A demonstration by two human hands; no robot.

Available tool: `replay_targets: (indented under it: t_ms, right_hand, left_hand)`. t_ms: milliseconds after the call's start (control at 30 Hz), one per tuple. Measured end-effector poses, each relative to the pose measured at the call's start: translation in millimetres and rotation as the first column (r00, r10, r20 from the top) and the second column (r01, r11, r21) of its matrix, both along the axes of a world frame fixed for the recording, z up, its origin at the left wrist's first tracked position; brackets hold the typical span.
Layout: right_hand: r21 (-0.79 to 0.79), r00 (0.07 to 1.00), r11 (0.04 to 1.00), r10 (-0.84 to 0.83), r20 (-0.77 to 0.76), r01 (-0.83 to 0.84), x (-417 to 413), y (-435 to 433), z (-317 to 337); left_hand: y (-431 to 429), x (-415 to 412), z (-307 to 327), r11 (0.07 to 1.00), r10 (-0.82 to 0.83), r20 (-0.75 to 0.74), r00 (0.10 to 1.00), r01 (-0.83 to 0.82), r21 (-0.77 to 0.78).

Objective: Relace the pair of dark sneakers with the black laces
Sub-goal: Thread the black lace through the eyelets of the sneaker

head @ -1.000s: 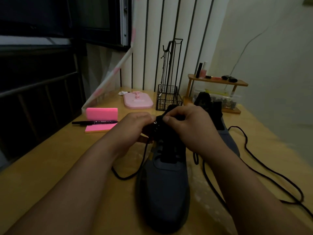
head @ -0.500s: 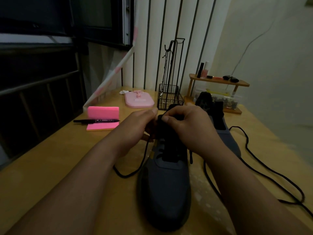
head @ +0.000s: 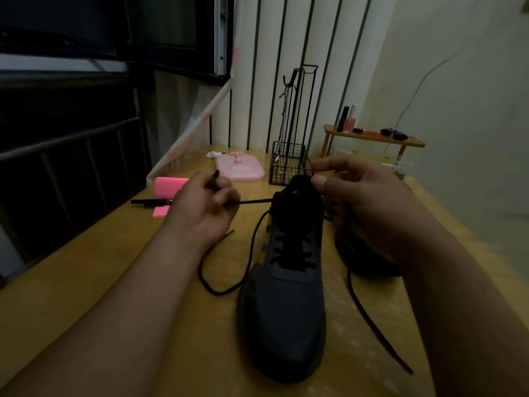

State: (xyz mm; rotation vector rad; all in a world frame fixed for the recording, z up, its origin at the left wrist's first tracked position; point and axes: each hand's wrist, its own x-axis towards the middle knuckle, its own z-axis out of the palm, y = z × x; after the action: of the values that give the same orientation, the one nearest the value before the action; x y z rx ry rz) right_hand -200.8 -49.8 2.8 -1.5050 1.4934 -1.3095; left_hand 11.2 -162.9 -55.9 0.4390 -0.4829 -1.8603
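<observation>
A dark sneaker (head: 286, 305) stands on the wooden table (head: 120, 282), toe toward me, with a black lace (head: 252, 202) through its eyelets. My left hand (head: 203, 207) pinches the lace left of the collar; the lace runs taut to the top eyelet and its tip pokes above my fingers. Slack loops on the table at the shoe's left. My right hand (head: 357, 196) grips the tongue and collar at the top. The second sneaker (head: 363, 256) lies behind my right wrist, mostly hidden. Another lace length (head: 372, 322) trails on the table to the right.
A pink block (head: 169, 186) and a black pen (head: 148, 201) lie at the left. A pink tray (head: 240, 167) and a black wire rack (head: 289, 164) stand behind the shoe. A small wooden shelf (head: 372, 138) with bottles is at the back right.
My left hand has pulled away leftward from the shoe's collar, drawing the lace out taut through the top eyelet. My right hand stays on the tongue.
</observation>
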Motion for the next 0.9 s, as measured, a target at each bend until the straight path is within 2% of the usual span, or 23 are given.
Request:
replay_targets:
  t_ms: [33, 67, 100, 133, 167, 200, 233, 300, 433, 500, 567, 600, 800, 900]
  right_hand:
    - [-0.024, 1.0, 1.0, -0.006, 0.012, 0.007, -1.5, 0.3, 0.0]
    - [-0.046, 1.0, 0.999, -0.017, 0.006, 0.017, -1.6, 0.0, -1.1]
    - [-0.065, 0.999, 0.997, -0.029, -0.014, 0.028, -0.2, -0.2, -2.7]
    - [-0.084, 0.999, 0.996, -0.037, -0.034, 0.034, 2.5, -0.1, -3.8]
    - [-0.104, 0.999, 0.994, -0.04, -0.037, 0.036, 5.6, 0.2, -4.8]
    - [-0.127, 0.999, 0.991, -0.032, -0.013, 0.03, 8.5, 0.4, -5.4]
    - [-0.145, 0.999, 0.989, -0.016, 0.04, 0.022, 11.1, 0.7, -5.9]
    - [-0.166, 0.988, 0.985, -0.013, 0.156, 0.04, 15.1, 0.3, -7.6]
    - [-0.174, 0.968, 0.966, -0.159, 0.193, 0.193, 14.4, -5.5, -15.6]
    - [-0.143, 0.967, 0.966, -0.192, 0.168, 0.217, 13.5, -7.1, -18.5]
    - [-0.119, 0.967, 0.966, -0.215, 0.137, 0.231, 13.3, -7.5, -20.3]
    - [-0.114, 0.967, 0.966, -0.219, 0.13, 0.234, 13.4, -8.0, -21.2]
    - [-0.121, 0.971, 0.964, -0.233, 0.059, 0.238, 14.0, -10.1, -24.9]
    - [-0.12, 0.969, 0.962, -0.237, 0.071, 0.244, 14.7, -6.4, -23.6]
  left_hand:
    - [-3.4, 4.2, -1.6, 1.0, -0.006, 0.072, 0.997, 0.007, -0.017]
    - [-4.4, 6.9, -3.2, 0.993, 0.011, 0.271, 0.962, 0.02, -0.114]
    - [-2.7, 7.9, -4.7, 0.964, 0.082, 0.524, 0.847, 0.066, -0.257]
    - [0.4, 8.1, -6.1, 0.91, 0.182, 0.715, 0.675, 0.158, -0.382]
    - [2.2, 7.6, -8.1, 0.853, 0.264, 0.81, 0.523, 0.264, -0.449]
    - [4.6, 7.1, -8.3, 0.815, 0.297, 0.851, 0.433, 0.35, -0.462]
    - [6.7, 7.4, -8.0, 0.798, 0.305, 0.867, 0.395, 0.39, -0.459]
    - [7.4, 10.4, -7.1, 0.799, 0.336, 0.864, 0.374, 0.373, -0.472]
    - [-3.9, 12.4, -12.4, 0.829, 0.392, 0.805, 0.445, 0.208, -0.519]
    - [-7.5, 10.4, -19.4, 0.812, 0.502, 0.796, 0.339, 0.133, -0.569]
    - [-8.3, 7.8, -25.9, 0.758, 0.613, 0.769, 0.181, 0.141, -0.637]
    - [-9.1, 6.4, -28.5, 0.728, 0.653, 0.745, 0.135, 0.16, -0.667]
    - [-3.3, -2.7, -37.7, 0.664, 0.707, 0.704, 0.068, 0.281, -0.693]
    - [9.9, -6.4, -24.7, 0.624, 0.775, 0.632, 0.009, 0.148, -0.767]
